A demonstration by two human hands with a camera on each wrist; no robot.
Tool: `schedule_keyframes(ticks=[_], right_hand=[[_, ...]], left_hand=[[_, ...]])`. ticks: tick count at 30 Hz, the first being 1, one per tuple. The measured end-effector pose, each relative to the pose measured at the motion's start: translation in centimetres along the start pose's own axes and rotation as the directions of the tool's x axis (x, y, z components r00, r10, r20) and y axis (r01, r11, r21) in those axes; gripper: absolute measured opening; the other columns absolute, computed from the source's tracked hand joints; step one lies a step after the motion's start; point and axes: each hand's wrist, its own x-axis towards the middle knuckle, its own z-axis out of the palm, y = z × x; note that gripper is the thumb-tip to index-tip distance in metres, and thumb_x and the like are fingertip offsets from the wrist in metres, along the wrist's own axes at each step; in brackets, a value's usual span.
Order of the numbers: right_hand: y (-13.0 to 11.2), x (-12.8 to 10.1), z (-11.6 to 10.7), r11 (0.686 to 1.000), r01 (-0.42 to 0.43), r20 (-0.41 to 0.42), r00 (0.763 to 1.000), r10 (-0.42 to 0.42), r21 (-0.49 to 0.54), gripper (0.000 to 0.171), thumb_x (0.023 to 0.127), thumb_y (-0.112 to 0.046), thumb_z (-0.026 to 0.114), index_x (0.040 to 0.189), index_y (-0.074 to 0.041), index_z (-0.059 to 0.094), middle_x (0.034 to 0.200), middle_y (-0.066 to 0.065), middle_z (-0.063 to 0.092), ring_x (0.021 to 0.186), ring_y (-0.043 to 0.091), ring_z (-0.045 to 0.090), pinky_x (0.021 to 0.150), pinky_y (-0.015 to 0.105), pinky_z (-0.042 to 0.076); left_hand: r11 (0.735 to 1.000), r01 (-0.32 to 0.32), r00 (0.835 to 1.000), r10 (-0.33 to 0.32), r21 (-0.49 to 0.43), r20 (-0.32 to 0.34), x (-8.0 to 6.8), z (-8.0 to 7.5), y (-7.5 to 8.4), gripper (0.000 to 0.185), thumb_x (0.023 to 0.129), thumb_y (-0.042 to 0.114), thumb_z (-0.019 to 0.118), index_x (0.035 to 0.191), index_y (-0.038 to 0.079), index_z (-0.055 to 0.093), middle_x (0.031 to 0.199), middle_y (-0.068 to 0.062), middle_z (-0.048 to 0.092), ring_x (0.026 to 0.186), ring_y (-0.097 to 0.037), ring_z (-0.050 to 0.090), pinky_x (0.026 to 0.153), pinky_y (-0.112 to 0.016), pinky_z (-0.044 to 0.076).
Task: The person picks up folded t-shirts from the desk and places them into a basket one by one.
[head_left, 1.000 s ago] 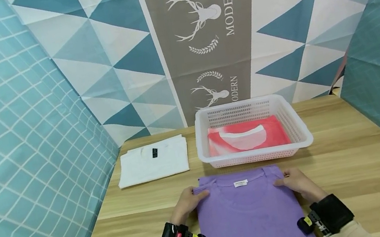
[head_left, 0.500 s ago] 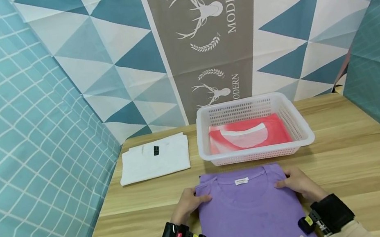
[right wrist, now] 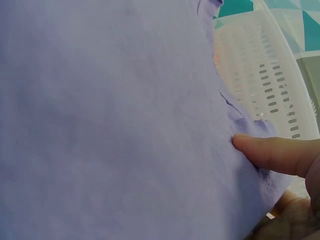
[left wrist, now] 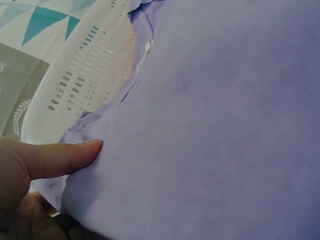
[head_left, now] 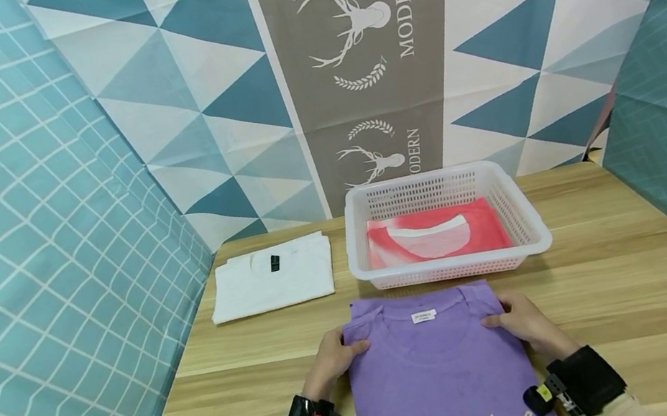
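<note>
A folded purple T-shirt (head_left: 441,373) lies in front of me, its neckline and white label toward the back and pale lettering at the front. My left hand (head_left: 334,353) pinches its left shoulder edge, thumb on top and fingers beneath. At the opposite shoulder, my right hand (head_left: 525,322) grips the edge the same way. Both wrist views show a thumb pressed on the purple cloth (left wrist: 200,125), with the other fingers mostly hidden underneath. Just behind the neckline stands a white plastic basket (head_left: 450,264), holding a folded red-and-white shirt (head_left: 487,227).
A folded white shirt (head_left: 273,283) with a black label lies at the back left of the wooden table (head_left: 228,414). Patterned cloth (head_left: 383,105) hangs behind the table. Teal sheets (head_left: 44,283) line both sides. Each wrist wears a black strap (head_left: 586,380) with a camera.
The shirt's back edge has risen slightly toward the basket, and its front hem has come further into view. Both hands keep their hold. The head view has shifted a little.
</note>
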Motion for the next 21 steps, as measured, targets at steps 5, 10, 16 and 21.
schedule_keyframes(ticks=[5,10,16,21], right_hand=[[-0.2,-0.4,0.1,1.0,0.014,-0.023,1.0,-0.014,0.001,0.044,0.082,-0.007,0.068,0.118,0.014,0.056,0.115,0.03,0.062,0.097,0.026,0.059,0.078,0.028,0.045],[-0.5,-1.0,0.1,1.0,0.029,-0.04,0.999,-0.029,-0.001,0.042,0.084,-0.007,0.067,0.119,0.013,0.056,0.117,0.028,0.062,0.098,0.02,0.057,0.08,0.026,0.044],[-1.2,-1.8,-0.1,0.998,0.065,-0.035,0.997,-0.065,0.011,0.044,0.088,-0.007,0.064,0.125,0.012,0.052,0.123,0.03,0.06,0.105,0.027,0.06,0.084,0.03,0.046],[-1.9,-2.7,-0.3,0.997,0.073,-0.028,0.997,-0.072,0.04,0.047,0.09,-0.006,0.061,0.131,0.011,0.047,0.129,0.033,0.055,0.116,0.038,0.057,0.093,0.044,0.047]], left_hand=[[0.998,-0.057,0.998,0.057,0.028,-0.01,-0.5,0.0,0.3,0.028,0.085,0.009,0.069,0.106,-0.008,0.063,0.105,-0.02,0.066,0.09,-0.017,0.057,0.077,-0.029,0.048],[0.996,-0.085,0.996,0.084,0.022,0.017,-1.0,-0.1,0.5,0.022,0.088,0.013,0.066,0.103,-0.003,0.062,0.103,-0.015,0.064,0.089,-0.014,0.053,0.077,-0.025,0.044],[0.992,-0.127,0.992,0.127,-0.003,0.016,-1.9,-0.3,0.9,0.023,0.092,0.017,0.063,0.108,0.001,0.06,0.112,-0.016,0.063,0.098,-0.016,0.055,0.084,-0.026,0.044],[0.988,-0.14,0.99,0.14,-0.069,0.008,-2.8,-0.5,1.4,0.023,0.092,0.014,0.063,0.11,0.0,0.059,0.113,-0.017,0.063,0.1,-0.018,0.055,0.083,-0.024,0.045]])
